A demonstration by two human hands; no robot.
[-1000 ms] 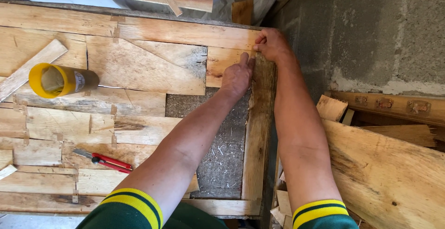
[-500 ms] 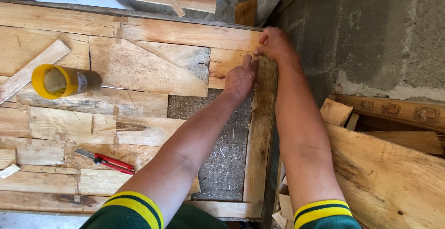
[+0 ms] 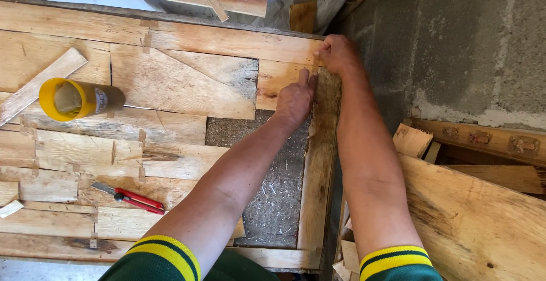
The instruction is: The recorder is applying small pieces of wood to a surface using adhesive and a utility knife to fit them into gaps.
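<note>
While both hands [image 3: 318,76] pinch a wood sliver [image 3: 314,65] — red pliers [image 3: 133,198] lie apart.

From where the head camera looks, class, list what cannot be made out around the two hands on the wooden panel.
- What the right hand grips: hidden in its closed fingers.
- The side plank under the left hand: covered by the hand.
- The red-handled tool: its tip is too small to tell.
- The yellow can: contents blurred.

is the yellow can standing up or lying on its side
On its side. The yellow can lies on the wooden panel with its open mouth facing left and its body running right. Whether anything is inside, cannot tell.
</note>
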